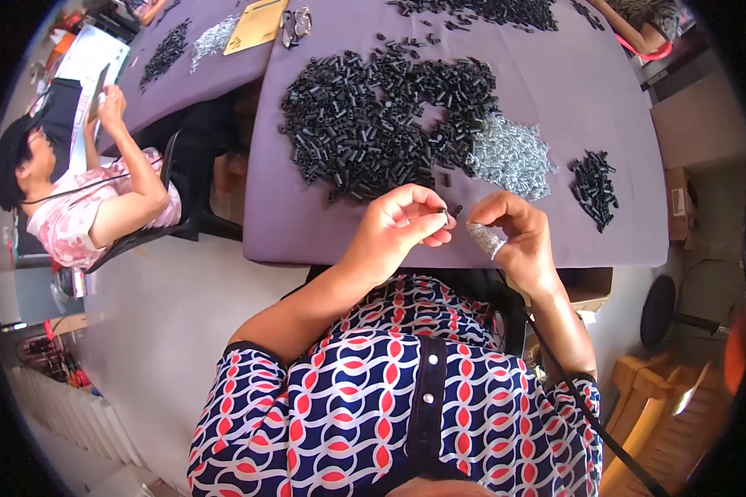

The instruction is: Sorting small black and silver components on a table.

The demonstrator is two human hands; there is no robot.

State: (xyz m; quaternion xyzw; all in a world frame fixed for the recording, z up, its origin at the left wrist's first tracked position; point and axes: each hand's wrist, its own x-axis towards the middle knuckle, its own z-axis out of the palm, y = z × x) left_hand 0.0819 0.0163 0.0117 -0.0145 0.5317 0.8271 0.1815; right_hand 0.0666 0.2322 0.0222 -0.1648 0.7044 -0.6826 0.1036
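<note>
My left hand [402,225] pinches a small black tube-shaped part [444,216] between thumb and forefinger, just over the near edge of the table. Close by on the right, my right hand [518,240] has its fingers drawn together, and a whitish, rough-looking wrap [485,239] covers one digit. Whatever lies between those fingertips is too small to make out. Beyond both hands spreads a big heap of small black tubular parts [365,124]. A pile of small silver metal pieces [514,157] touches its right side. Farther right lies a smaller group of black parts [594,189].
A purple cloth covers the table [572,108]. More black parts [489,12] lie along its far side. To the left, a person in a pink top [112,195] sits by another table holding a yellow board [257,25]. A dark cable [580,398] runs past my right arm.
</note>
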